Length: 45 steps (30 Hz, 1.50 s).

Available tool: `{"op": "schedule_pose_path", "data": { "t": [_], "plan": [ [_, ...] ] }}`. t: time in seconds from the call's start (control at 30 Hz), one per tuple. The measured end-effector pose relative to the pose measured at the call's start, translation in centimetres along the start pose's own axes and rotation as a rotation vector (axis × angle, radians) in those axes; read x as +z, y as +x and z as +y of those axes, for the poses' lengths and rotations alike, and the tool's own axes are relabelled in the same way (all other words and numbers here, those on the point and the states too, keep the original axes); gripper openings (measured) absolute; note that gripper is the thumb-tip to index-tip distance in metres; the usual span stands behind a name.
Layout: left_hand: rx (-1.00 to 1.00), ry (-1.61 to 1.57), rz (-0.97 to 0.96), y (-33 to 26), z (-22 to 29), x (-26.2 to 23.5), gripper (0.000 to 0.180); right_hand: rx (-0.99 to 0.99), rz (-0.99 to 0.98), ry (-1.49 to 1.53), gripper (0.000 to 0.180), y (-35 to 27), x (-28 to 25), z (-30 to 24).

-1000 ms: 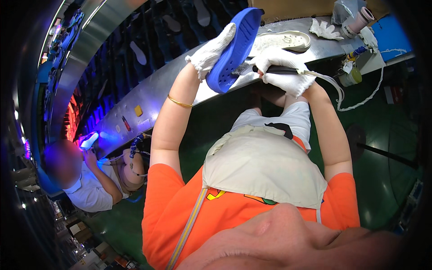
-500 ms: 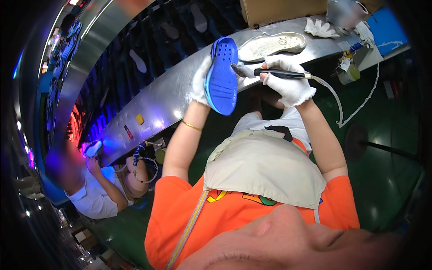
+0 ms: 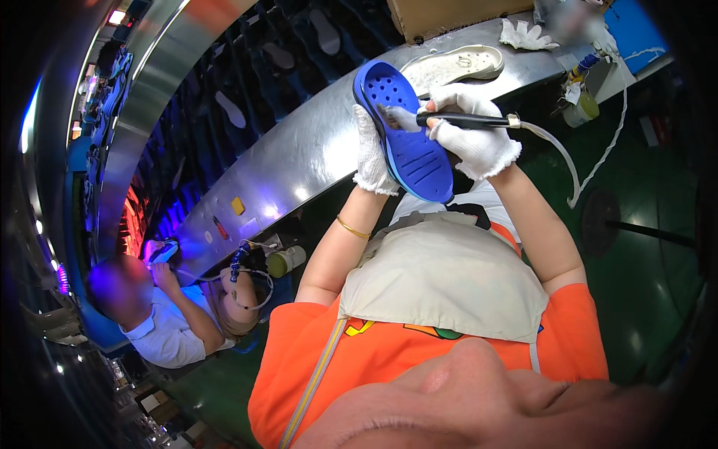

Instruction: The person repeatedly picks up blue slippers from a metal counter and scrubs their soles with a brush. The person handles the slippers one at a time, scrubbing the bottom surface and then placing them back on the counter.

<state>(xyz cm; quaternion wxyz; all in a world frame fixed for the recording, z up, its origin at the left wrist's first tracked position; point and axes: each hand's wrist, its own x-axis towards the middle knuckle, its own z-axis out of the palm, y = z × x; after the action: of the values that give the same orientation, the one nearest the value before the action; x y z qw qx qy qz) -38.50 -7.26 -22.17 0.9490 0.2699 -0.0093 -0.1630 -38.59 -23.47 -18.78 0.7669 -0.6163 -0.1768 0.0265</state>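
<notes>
My left hand (image 3: 372, 156), in a white glove, is closed around the left edge of a blue shoe sole (image 3: 421, 163). The sole is tilted, its inner face with small round holes and grooves turned up. In my right hand (image 3: 473, 141), gloved with the fingertips bare, is a brush (image 3: 465, 120) with a black handle and a pale hose (image 3: 557, 148) running from its end. The brush's bristles lie over the middle of the blue sole; whether they touch it I cannot tell. Just beyond, a white sole (image 3: 454, 67) rests on the metal ledge.
A curved metal ledge (image 3: 277, 176) runs along a dark conveyor (image 3: 288, 90) carrying several insoles. At the far right are a loose white glove (image 3: 526, 35), a cardboard box (image 3: 456, 16) and a hanging pot (image 3: 582, 111). Another person (image 3: 176, 322) sits at left, holding a shoe part.
The blue sole has turned and tilted, its lower end swinging right, with my left hand following. The brush has gone from the sole's right edge to over its middle.
</notes>
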Motion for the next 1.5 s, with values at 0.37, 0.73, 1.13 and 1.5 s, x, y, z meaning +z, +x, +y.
{"op": "schedule_pose_path", "data": {
  "t": [0.37,0.73,1.13,1.5],
  "plan": [
    [0.179,0.208,0.231,1.3,1.3,-0.4,0.082,-0.181,0.016,-0.323,0.02,-1.0,1.2,0.8],
    [0.253,0.181,0.232,0.8,2.2,1.4,0.077,0.074,0.036,-0.146,0.014,-0.3,0.3,0.4],
    [0.194,0.036,0.049,0.7,2.3,-0.1,0.067,0.005,0.006,0.008,0.01,-1.7,2.0,0.5],
    [0.224,0.14,0.154,1.0,3.4,0.1,0.066,0.051,-0.08,0.078,0.012,-1.2,1.0,0.9]
  ]
}}
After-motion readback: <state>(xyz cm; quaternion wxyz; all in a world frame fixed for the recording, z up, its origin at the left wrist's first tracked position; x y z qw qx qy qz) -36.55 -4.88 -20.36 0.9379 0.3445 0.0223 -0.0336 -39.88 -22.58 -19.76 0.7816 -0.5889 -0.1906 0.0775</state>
